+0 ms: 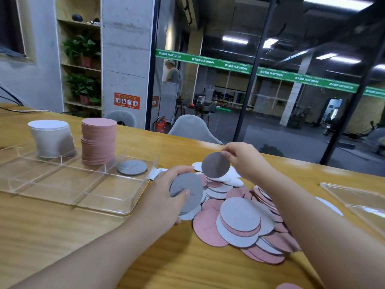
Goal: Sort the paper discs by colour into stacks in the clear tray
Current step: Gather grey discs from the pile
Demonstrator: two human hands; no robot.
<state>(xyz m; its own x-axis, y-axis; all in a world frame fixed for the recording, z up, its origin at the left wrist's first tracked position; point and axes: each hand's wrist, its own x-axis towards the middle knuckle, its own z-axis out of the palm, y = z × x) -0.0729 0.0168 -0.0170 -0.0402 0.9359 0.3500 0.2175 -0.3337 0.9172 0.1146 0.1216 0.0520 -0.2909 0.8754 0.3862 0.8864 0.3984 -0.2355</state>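
Head view. The clear tray (68,185) sits at the left on the wooden table (62,236), divided into compartments. In its far row stand a tall white stack (51,140) at the left and a tall pink stack (98,140) next to it; to the right of those, a low grey stack (131,167) has just been started, only a disc or a few thick. One colour per compartment, so the walls keep each pile square.

The loose pile (243,222) of pink, white and grey discs lies on the table right of the tray, overlapping and unsorted.

The left hand (166,197) grips a small batch of grey discs (186,191), thumb across the face, fingers curled behind; likely collecting greys so that several go to the tray in one trip. The right hand (243,159) pinches a single grey disc (215,165) by its far edge between thumb and fingertips, lifted above the pile, probably to be added to the left hand's batch.

A second clear tray (358,203) lies at the far right edge of the table.

Writing: the green band (270,73) on the glass partition reads "MAXIMUM", repeated, with Chinese characters beside it. The discs carry faint marks, too small to read. The orange notice (127,100) on the pillar is illegible.
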